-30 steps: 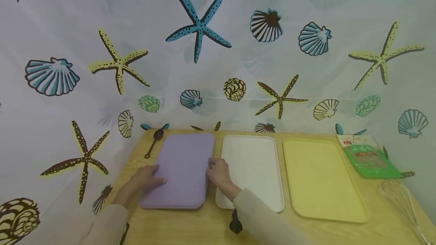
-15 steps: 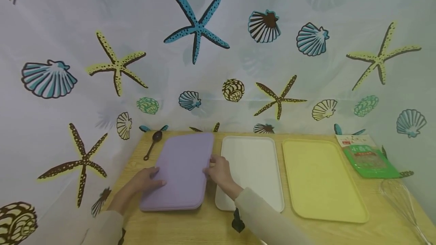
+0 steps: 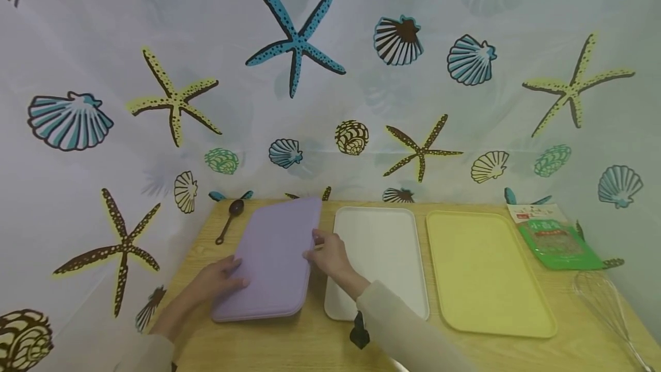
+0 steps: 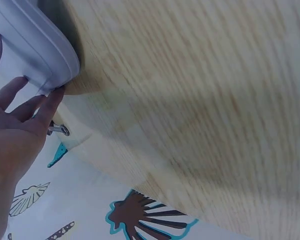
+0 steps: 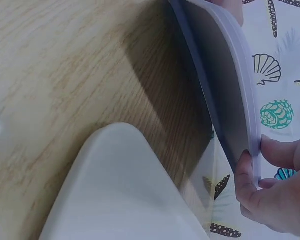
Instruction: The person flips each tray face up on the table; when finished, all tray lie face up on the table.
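Note:
A purple tray [image 3: 271,260] with rounded corners lies tilted at the left of the table, its right side raised off the wood. A line runs along its rim, so I cannot tell whether it is one tray or two stacked. My left hand [image 3: 213,283] holds the left edge, thumb on top; in the left wrist view its fingertips touch the tray's rim [image 4: 50,45]. On the raised right edge, my right hand [image 3: 330,254] pinches the rim between thumb and fingers. The right wrist view shows the tray's shaded underside [image 5: 217,75].
Right of the purple tray lie a white tray [image 3: 379,251] and a yellow tray [image 3: 488,274]. A dark spoon [image 3: 229,220] rests at the back left. On the right are a green packet [image 3: 560,243] and a whisk [image 3: 609,309]. A patterned curtain [image 3: 330,90] surrounds the table [image 3: 248,346].
The purple tray's right side has risen from the table and tilts more to the left. My right hand has lifted with that edge, while the left stays on the left edge.

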